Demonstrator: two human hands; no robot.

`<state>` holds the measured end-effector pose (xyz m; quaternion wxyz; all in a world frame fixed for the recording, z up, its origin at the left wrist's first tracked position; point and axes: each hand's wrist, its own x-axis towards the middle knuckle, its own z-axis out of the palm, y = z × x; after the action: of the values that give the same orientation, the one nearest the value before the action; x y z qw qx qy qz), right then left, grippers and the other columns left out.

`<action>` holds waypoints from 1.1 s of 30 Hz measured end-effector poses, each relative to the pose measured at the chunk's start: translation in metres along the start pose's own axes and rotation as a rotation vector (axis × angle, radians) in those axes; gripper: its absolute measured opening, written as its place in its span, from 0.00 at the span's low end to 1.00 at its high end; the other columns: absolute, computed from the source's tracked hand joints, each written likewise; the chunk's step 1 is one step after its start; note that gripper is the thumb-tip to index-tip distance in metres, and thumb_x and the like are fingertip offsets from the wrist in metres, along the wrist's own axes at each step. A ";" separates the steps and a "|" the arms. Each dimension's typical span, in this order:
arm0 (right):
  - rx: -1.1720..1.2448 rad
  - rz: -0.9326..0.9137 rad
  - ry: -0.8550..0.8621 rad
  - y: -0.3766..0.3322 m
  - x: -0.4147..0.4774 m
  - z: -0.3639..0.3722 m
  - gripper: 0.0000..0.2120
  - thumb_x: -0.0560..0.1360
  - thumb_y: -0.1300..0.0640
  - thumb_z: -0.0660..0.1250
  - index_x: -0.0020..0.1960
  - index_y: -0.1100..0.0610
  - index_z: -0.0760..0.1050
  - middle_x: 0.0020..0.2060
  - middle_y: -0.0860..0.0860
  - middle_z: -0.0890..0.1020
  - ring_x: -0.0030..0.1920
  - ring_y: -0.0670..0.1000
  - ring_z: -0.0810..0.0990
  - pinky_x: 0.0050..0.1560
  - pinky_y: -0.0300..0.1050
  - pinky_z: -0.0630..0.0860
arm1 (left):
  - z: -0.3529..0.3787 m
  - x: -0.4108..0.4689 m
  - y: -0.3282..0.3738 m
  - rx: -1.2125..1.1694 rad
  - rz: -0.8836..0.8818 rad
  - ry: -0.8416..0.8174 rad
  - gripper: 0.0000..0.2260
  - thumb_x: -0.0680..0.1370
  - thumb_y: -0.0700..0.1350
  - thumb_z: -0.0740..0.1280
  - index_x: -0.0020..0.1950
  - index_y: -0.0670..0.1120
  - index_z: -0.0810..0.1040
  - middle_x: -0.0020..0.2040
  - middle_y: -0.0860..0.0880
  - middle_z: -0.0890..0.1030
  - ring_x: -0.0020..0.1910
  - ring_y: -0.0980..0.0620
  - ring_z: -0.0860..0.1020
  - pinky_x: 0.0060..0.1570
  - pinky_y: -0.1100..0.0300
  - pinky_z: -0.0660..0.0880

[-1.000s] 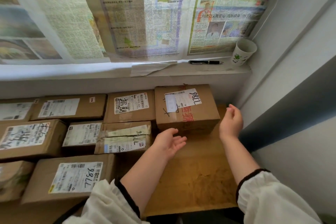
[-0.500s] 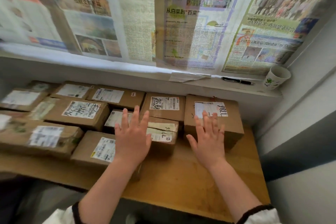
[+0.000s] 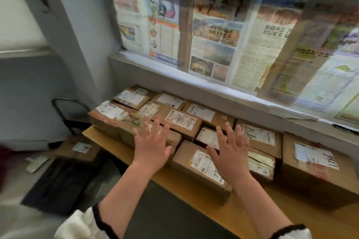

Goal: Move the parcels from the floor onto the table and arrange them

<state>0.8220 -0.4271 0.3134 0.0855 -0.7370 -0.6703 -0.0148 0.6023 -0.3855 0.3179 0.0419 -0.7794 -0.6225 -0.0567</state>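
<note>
Window covering: colour-printed newspaper sheets (image 3: pixel 213 31) pasted across the window, filling the upper frame above a pale grey sill (image 3: pixel 194 83); the print is blurred.
Table: light wooden table (image 3: pixel 242 217) standing under the sill, its bare front strip showing at lower right.
Floor covering: dark flat mat (image 3: pixel 56 186) lying on the floor left of the table.
Parcels on table: brown cardboard parcels (image 3: pixel 182 122) with white shipping labels, packed edge to edge in rows from the table's left end to its right, the back row against the wall below the sill.
Largest parcel: tall brown cardboard box (image 3: pixel 318 176) at the right end of the rows, its top label bearing handwritten digits.
Front parcel: oblong brown carton (image 3: pixel 200 169) at the table's front edge, label up, partly beneath the right hand.
Parcel on floor: small brown labelled parcel (image 3: pixel 77 149) lying flat on the floor just left of the table's end, beside the mat.
Frame: black metal tube frame (image 3: pixel 58 110) behind the floor parcel, near the wall.
Left hand (image 3: pixel 150 147): palm down, fingers straight and spread apart, over the long front-left parcel; holds nothing; contact cannot be told.
Right hand (image 3: pixel 231 157): palm down, fingers straight and spread, over the oblong carton; holds nothing; contact cannot be told.
Sleeves: white sleeves with black-trimmed cuffs (image 3: pixel 91 221) at the bottom edge.
Pen: black pen (image 3: pixel 344 129) lying on the sill, far right.
</note>
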 end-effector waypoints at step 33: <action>0.099 -0.682 -0.463 -0.588 0.226 0.170 0.30 0.79 0.39 0.48 0.77 0.49 0.46 0.77 0.49 0.45 0.75 0.55 0.37 0.73 0.60 0.41 | 0.056 0.020 -0.551 -0.014 -0.880 -0.139 0.33 0.78 0.58 0.58 0.77 0.55 0.43 0.78 0.48 0.45 0.76 0.41 0.42 0.70 0.36 0.48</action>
<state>0.2466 -0.1287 0.2397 -0.0420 -0.4518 -0.8774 0.1560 0.0713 -0.2370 0.2626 -0.0335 -0.4425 -0.8959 -0.0206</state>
